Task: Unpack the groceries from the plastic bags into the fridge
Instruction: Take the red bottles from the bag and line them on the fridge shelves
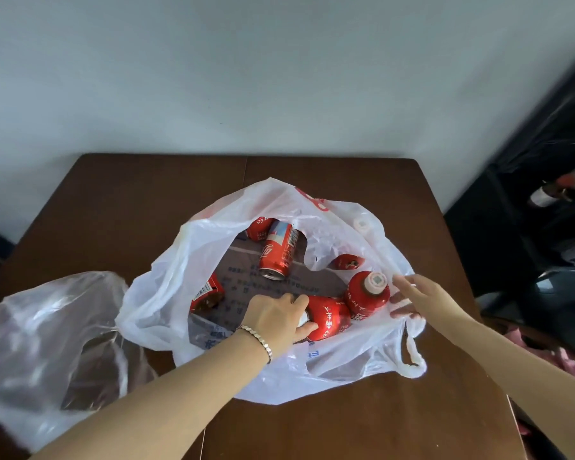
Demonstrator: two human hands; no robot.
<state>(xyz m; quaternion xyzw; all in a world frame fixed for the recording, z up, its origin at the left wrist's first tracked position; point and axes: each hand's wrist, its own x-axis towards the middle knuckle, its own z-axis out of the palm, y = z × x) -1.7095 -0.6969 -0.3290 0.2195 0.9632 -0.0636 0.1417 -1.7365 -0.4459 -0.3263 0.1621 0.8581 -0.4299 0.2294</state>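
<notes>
A white plastic bag [339,370] lies open on the brown table [120,200]. Inside it are a red soda can [277,250] on its side and several red bottles with white caps. My left hand [278,318] reaches into the bag and grips the cap end of a red bottle [329,322] lying on its side. Beside that one stands another red bottle [367,295]. My right hand [419,298] has its fingers spread and touches the bag's right rim. A red packet [206,293] shows at the bag's left side.
A second, clear plastic bag [44,343] lies crumpled at the table's left front. A dark shelf unit [551,194] with bottles stands at the right. A pale wall rises behind the table. The fridge is not in view.
</notes>
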